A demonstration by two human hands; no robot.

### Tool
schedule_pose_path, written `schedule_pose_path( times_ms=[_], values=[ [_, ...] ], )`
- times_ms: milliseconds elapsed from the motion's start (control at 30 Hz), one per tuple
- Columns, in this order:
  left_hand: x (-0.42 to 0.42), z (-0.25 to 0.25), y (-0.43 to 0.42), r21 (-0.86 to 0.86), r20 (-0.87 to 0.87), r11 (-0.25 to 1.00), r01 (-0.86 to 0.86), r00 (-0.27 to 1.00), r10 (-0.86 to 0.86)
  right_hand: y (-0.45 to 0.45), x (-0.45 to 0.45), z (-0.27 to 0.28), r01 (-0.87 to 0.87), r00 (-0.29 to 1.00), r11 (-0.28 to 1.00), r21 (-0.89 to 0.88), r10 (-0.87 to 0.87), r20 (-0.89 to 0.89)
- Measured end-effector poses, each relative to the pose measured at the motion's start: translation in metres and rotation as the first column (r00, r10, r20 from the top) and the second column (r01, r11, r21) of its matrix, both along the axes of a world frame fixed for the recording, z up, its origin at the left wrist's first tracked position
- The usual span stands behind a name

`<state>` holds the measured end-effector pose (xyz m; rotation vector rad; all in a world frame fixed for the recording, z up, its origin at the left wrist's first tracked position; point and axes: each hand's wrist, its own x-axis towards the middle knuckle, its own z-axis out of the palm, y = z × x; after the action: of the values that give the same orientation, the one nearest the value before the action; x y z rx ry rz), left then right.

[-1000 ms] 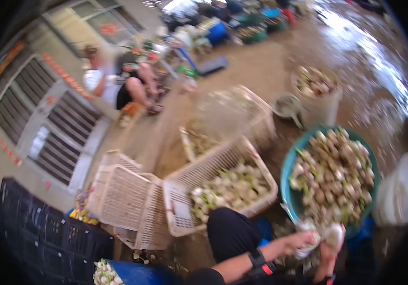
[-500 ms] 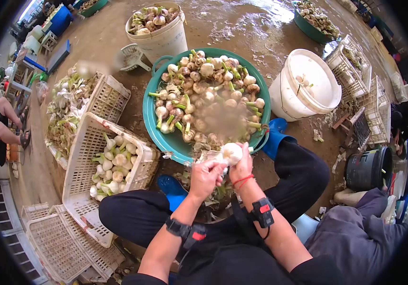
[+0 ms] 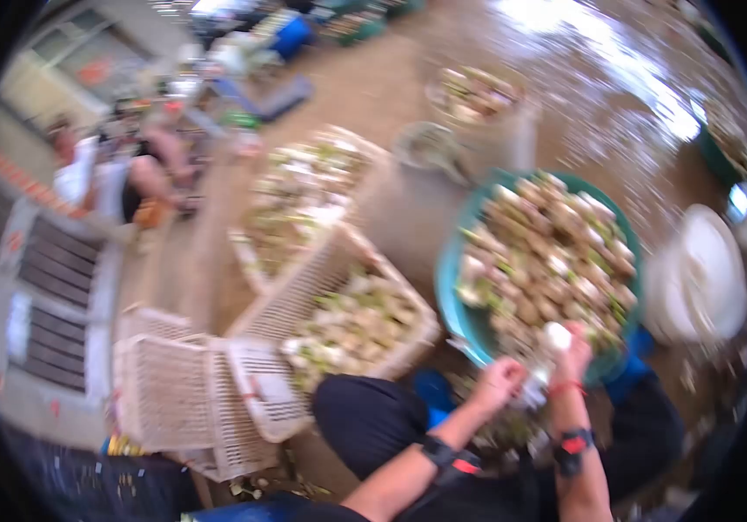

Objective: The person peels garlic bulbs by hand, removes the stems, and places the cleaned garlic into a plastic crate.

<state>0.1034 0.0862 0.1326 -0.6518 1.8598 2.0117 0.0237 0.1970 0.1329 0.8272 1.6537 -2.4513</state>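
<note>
My right hand [image 3: 575, 355] is closed around a white garlic bulb [image 3: 557, 337] at the near edge of the teal tub [image 3: 452, 291]. Just left of it, my left hand [image 3: 502, 380] has its fingers curled together, apart from the bulb; motion blur hides what they hold, if anything. Pale scraps of peel [image 3: 530, 396] show between the hands, low down. A heap of garlic with stems [image 3: 547, 261] fills the tub. Left of the tub, cleaner white bulbs [image 3: 351, 335] lie in a plastic crate [image 3: 247, 317].
Another crate [image 3: 365, 161] piled with garlic trimmings stands behind. Stacked crates [image 3: 164, 391] lie at the left. A bucket of garlic [image 3: 478, 122] and a small stool [image 3: 430, 148] stand beyond the tub, a white bucket [image 3: 695, 278] to its right. A seated person [image 3: 151, 174] is at far left.
The view has swung left and blurred, so everything sits further right. My left hand has come away from the bulb, which stays in my right hand.
</note>
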Motion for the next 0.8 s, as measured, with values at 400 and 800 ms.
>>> schedule_pose_path(
  times_ms=[400, 800],
  values=[
    [-0.102, -0.149, -0.042, 0.348, 0.107, 0.898, -0.269, 0.963, 0.247, -0.058, 0.005, 0.0, -0.52, 0.749, 0.711, 0.473, 0.646, -0.147],
    [-0.041, 0.011, -0.022, -0.304, -0.265, 0.951, 0.05, 0.955, -0.135, 0.021, 0.036, -0.004, -0.37, 0.599, 0.512, 0.775, 0.769, -0.222]
  ],
)
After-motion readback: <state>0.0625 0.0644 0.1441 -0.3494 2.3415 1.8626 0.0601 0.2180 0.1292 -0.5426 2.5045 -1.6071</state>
